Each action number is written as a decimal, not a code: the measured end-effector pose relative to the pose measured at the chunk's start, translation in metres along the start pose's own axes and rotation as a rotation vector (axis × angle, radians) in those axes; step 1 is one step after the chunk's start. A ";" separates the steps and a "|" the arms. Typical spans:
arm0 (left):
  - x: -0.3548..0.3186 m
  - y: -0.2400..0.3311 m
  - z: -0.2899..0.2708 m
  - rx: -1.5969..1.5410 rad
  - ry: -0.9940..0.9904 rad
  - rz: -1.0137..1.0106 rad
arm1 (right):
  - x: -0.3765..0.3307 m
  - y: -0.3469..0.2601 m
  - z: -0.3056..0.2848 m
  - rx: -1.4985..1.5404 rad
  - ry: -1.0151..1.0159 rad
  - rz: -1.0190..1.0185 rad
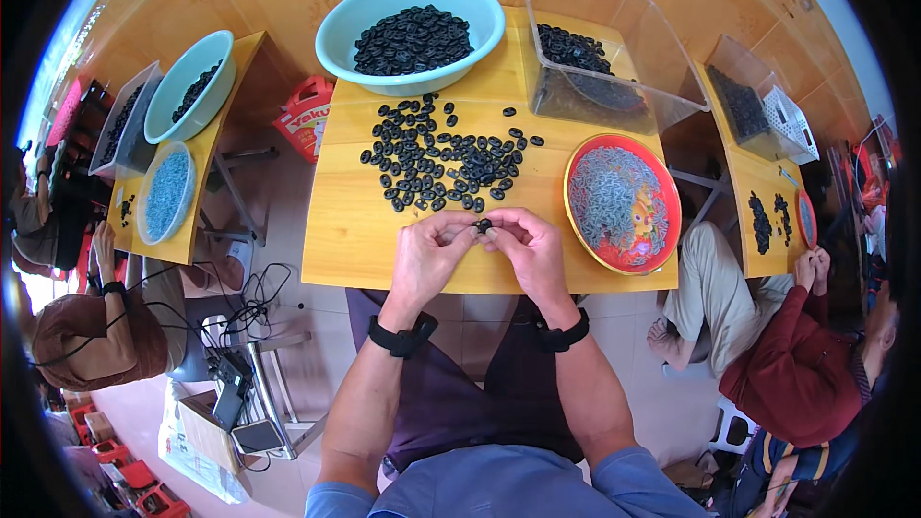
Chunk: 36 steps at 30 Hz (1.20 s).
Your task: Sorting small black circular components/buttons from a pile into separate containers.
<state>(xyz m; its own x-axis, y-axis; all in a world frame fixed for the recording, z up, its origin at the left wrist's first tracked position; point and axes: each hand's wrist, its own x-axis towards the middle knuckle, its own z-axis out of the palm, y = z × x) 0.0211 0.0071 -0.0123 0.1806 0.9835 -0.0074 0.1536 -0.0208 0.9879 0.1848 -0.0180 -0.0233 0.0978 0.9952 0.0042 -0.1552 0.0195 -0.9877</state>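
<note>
My left hand (pixel 429 251) and my right hand (pixel 527 247) meet over the near part of the yellow wooden table (pixel 336 249). Their thumbs and forefingers pinch a small black oval plastic piece (pixel 484 225) from both sides. Fingertips cover part of it, and whether a thin metal part is in it cannot be seen. Just beyond my fingers, many loose black oval pieces with two holes (pixel 413 149) lie spread on the tabletop. To the right of my right hand stands a red round tray (pixel 673 194) holding a heap of thin silvery metal pieces (pixel 600 194).
At the back are a light-blue basin (pixel 331 43) of black pieces and a clear plastic box (pixel 614 5) with more. Side tables carry similar containers; people sit at left and right. Tangled black cables (pixel 259 297) and a metal-legged stand (pixel 273 393) are at lower left.
</note>
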 end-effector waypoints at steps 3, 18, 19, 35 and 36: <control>0.001 0.003 -0.002 0.007 -0.007 -0.032 | 0.001 0.001 -0.001 0.001 -0.010 0.000; 0.006 0.000 0.000 -0.104 -0.029 -0.088 | 0.003 -0.003 0.003 -0.040 0.011 0.027; 0.006 -0.001 0.000 -0.136 -0.028 -0.090 | 0.003 -0.005 0.004 -0.043 0.007 0.023; -0.002 0.007 -0.001 0.105 -0.108 0.038 | 0.001 -0.015 -0.001 0.009 -0.033 0.109; -0.002 0.006 -0.001 0.108 -0.112 0.051 | 0.002 -0.014 -0.002 0.012 -0.050 0.109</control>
<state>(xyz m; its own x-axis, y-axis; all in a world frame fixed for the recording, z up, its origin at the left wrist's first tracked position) 0.0205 0.0052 -0.0061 0.2972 0.9546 0.0195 0.2442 -0.0957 0.9650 0.1894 -0.0167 -0.0101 0.0309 0.9950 -0.0953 -0.1742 -0.0885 -0.9807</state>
